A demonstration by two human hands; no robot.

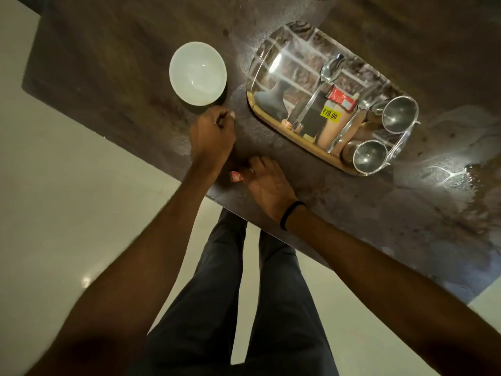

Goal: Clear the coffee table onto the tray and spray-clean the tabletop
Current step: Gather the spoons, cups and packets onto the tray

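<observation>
My left hand point(211, 137) rests on the dark coffee table point(113, 77) just below a white bowl point(198, 76), its fingers curled closed. A pale speck shows at the fingertips; I cannot tell what it is. My right hand point(267, 183), with a black band on the wrist, lies near the table's front edge, and its fingertips pinch a small red wrapper point(235, 177). The shiny tray point(267, 116) stands to the right. It holds a spoon point(322, 82), a second spoon point(349, 123), two steel cups point(400, 114) point(370, 157) and a red packet point(340, 97).
A yellow price sticker point(330, 114) reflects in the tray. A wet, shiny patch point(444, 175) covers the tabletop right of the tray. My legs in dark trousers point(225, 294) stand against the table's front edge on pale floor point(54, 199).
</observation>
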